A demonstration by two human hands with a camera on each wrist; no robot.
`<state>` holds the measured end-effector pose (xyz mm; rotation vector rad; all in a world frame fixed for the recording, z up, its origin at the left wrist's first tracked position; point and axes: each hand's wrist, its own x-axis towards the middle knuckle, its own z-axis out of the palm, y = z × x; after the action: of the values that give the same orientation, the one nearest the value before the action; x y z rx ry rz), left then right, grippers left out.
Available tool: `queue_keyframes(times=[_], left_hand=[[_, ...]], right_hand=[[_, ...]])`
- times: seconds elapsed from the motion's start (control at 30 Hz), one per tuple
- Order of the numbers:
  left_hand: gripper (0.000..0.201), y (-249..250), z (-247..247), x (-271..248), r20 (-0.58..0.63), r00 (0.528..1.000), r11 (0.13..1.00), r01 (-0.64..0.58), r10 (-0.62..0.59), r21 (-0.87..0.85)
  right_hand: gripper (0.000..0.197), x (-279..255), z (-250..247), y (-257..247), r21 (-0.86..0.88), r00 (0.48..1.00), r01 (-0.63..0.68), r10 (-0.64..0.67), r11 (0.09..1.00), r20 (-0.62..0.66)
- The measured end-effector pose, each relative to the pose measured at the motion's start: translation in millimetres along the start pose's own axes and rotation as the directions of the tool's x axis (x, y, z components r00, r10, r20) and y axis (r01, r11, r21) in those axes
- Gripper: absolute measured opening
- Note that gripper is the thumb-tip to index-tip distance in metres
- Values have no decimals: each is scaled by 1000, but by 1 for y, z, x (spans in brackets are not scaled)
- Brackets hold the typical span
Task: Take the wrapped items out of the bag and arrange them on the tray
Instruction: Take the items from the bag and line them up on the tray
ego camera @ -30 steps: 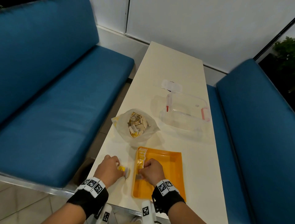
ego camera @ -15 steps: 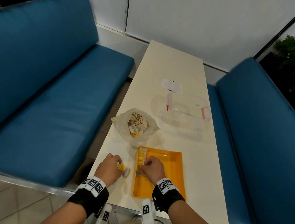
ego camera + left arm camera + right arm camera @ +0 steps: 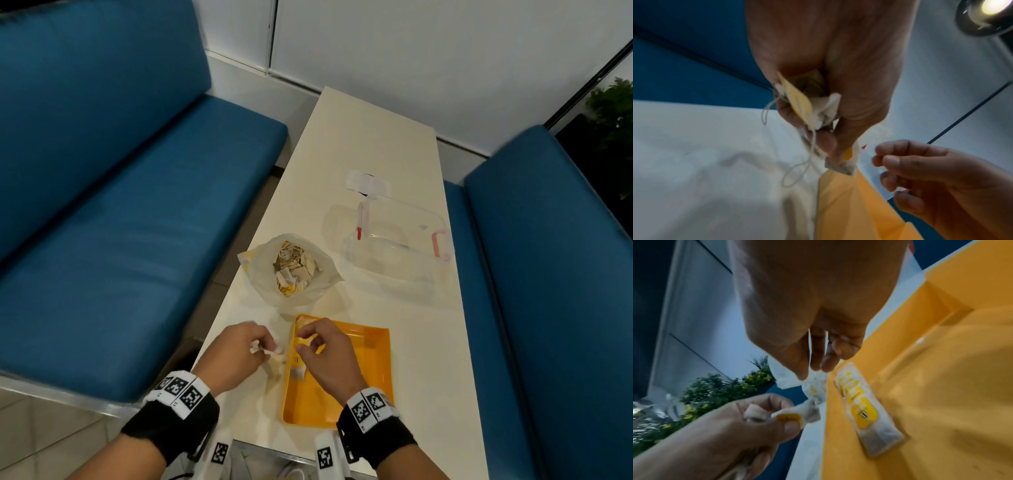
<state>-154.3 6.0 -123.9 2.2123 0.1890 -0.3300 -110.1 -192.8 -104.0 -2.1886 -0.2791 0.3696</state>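
Observation:
Several tea bags [image 3: 297, 367] with yellow tags lie in a row along the left wall of the orange tray [image 3: 375, 380]; in the right wrist view the row [image 3: 859, 404] is plain. My right hand [image 3: 305, 339] hovers just above that row, fingers loosely curled, with nothing between them [image 3: 813, 368]. My left hand [image 3: 265, 346] is beside the tray's left rim and grips a small bundle of tea bags [image 3: 822, 112] with strings dangling. The open plastic bag [image 3: 291, 267] behind the tray holds several more tea bags.
A clear plastic container [image 3: 397, 240] with red clips stands on the white table [image 3: 359, 144], right of the bag. Behind it lies a small white packet [image 3: 368, 183]. Blue bench seats [image 3: 120, 240] flank the narrow table on both sides.
My right hand has let go of the tea bags in the tray and lifted off them. My left hand has risen slightly from the table with its bundle and shifted toward the tray.

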Motion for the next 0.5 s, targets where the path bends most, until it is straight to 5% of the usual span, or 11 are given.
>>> queue_keyframes(times=[0.1,0.27,0.5], left_hand=[[21,21,-14,1,-15,994,994,-107,107,26],[18,37,-15,3,-36,990,986,-142,140,-87],[24,39,-12,3,-24,997,950,-78,74,-304]], right_hand=[[19,2,0,-14,80,994,38,-46,996,96],[10,9,-3,-19,198,998,-19,5,980,67],[3,11,-12,-13,305,999,-9,-1,952,32]])
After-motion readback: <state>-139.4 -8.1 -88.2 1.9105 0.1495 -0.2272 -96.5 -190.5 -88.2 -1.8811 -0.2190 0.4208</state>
